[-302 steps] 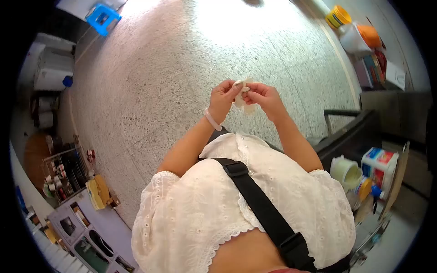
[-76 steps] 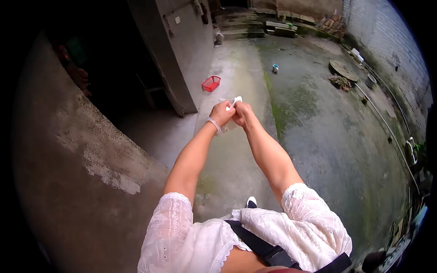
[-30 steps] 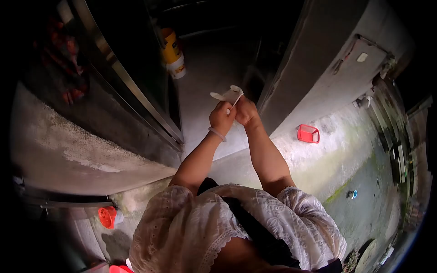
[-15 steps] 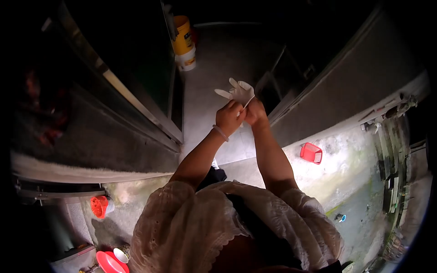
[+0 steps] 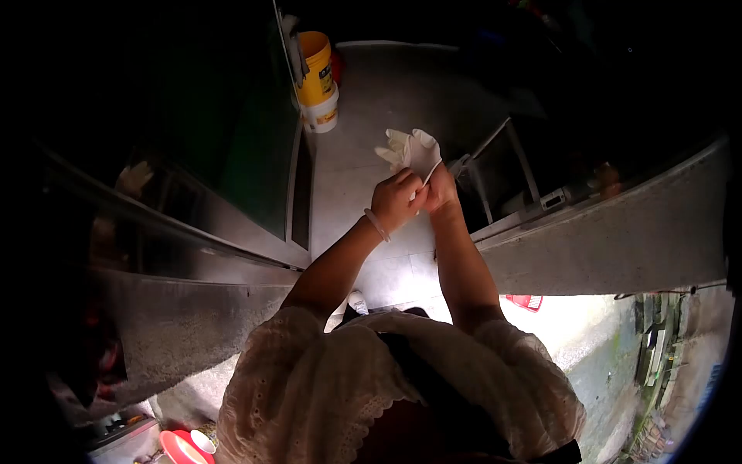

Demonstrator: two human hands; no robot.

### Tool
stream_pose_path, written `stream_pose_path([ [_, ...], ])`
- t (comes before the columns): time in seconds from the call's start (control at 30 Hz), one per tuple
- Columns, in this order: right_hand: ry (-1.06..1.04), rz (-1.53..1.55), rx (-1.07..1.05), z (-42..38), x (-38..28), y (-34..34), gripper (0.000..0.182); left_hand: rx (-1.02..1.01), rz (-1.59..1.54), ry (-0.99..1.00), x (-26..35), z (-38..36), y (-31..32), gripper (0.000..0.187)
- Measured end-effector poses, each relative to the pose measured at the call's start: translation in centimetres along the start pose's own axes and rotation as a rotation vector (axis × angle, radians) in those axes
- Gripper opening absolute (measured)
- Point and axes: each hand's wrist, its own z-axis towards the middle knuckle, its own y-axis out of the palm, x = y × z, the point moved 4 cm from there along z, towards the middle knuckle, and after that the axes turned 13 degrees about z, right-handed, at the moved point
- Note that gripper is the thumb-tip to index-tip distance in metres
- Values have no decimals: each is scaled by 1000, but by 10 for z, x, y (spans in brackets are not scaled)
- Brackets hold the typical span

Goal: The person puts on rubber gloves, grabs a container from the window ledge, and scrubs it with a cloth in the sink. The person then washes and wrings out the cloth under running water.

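A thin white rubber glove (image 5: pixel 422 153) is held out in front of me, its fingers pointing up and to the left and its cuff spread partly open. My left hand (image 5: pixel 398 201), with a pale bangle (image 5: pixel 377 225) on its wrist, is closed on the near edge of the cuff. Just beside it, my right hand (image 5: pixel 441 190) grips the cuff's right side. The two hands touch or nearly touch, and some fingertips are hidden behind the glove and the knuckles.
A yellow bucket (image 5: pixel 315 73) sits on a white bucket (image 5: pixel 321 116) at the left of the tiled passage (image 5: pixel 355 155). Door frames flank me on both sides. Behind me lie a red basket (image 5: pixel 525 302), partly hidden, and a red basin (image 5: pixel 184 448).
My view has moved forward into the doorway, and the red basket is now mostly covered by the wall. The glove's cuff has turned and shows wider, with both hands still holding it.
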Motion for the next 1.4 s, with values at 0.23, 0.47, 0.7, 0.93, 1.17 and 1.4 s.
stream_pose_path([
  [0.23,-74,-16,59,42,-32,-55,36,-39,15,-99,-35,23,48,14],
  [0.47,-217,188,135,133,-90,-33,37,-44,-45,-77,-62,108,79,13],
  [0.7,60,-215,231,194,-109,-35,41,-10,-48,-237,-100,148,109,12],
  [0.93,-216,-529,388,293,-149,-52,29,15,-85,-214,-183,210,141,16],
  [1.17,-657,-1470,370,440,-191,-82,18,-114,161,-428,-301,301,173,20],
  [1.4,-480,-2175,417,507,-257,-57,21,-136,39,-344,-372,393,199,26],
])
